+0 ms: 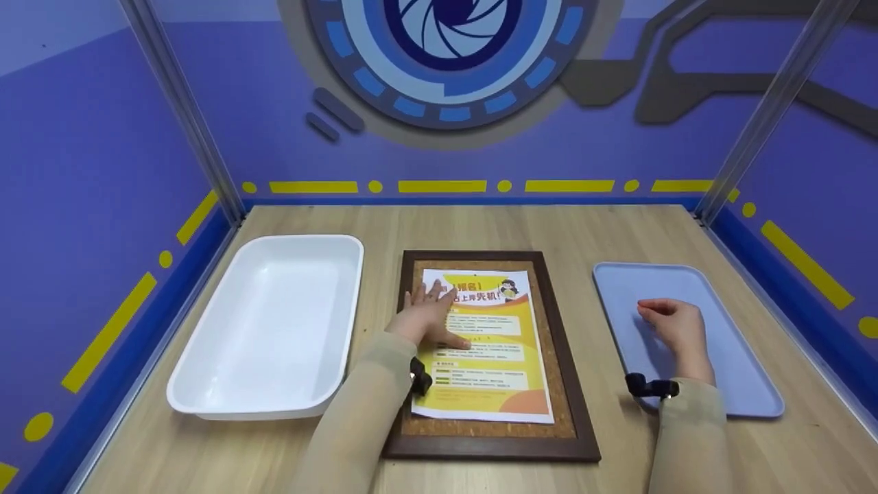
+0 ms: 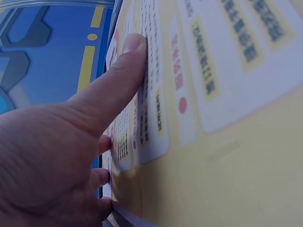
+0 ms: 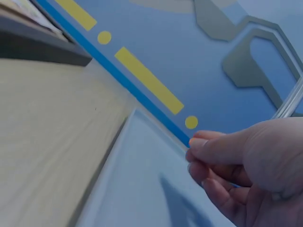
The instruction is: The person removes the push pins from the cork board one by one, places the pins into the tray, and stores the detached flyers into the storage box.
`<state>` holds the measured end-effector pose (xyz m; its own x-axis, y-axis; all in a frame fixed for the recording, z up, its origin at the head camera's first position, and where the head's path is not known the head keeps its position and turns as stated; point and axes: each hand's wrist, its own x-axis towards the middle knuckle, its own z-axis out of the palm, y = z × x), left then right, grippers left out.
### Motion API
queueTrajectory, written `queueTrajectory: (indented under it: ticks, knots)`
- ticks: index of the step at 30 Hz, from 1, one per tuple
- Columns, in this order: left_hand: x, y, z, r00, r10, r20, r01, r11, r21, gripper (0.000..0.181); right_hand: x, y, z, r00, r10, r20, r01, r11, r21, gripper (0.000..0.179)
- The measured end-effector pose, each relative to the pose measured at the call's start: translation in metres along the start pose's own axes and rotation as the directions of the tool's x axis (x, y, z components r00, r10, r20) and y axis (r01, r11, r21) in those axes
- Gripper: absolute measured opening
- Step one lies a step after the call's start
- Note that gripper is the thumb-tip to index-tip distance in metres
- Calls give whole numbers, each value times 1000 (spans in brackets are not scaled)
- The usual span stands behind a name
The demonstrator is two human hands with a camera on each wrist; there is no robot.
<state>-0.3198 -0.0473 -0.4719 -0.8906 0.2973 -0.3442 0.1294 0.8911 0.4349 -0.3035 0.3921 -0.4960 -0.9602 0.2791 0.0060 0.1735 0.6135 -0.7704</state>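
A yellow and white printed poster lies on a cork board with a dark brown frame. My left hand presses on the poster's left side with fingers spread; in the left wrist view the thumb lies straight along the printed sheet. A tiny dark dot shows at the poster's top edge. Over the light blue tray, my right hand is raised, thumb and forefinger pinched together. A small orange spot shows at those fingertips in the right wrist view; most of it is hidden.
A deep white basin stands to the left of the framed board. All of this is on a wooden table, with blue-purple walls at the back and both sides.
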Motion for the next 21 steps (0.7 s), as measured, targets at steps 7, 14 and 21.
queueTrajectory:
  ticks: [7, 14, 21]
  knots:
    - [-1, 0, 0, 1000, -7, -1, 7, 1000, -4, 117, -1, 7, 4, 998, 4, 61, 3, 993, -116, 28]
    - [1, 1, -1, 1000, -4, -1, 4, 1000, 3, 118, 0, 7, 6, 996, -54, 77, 66, 984, -168, 24]
    - [2, 0, 0, 1000, -5, 7, 5, 1000, -4, 118, 0, 9, 7, 993, -70, 91, 86, 979, -186, 26]
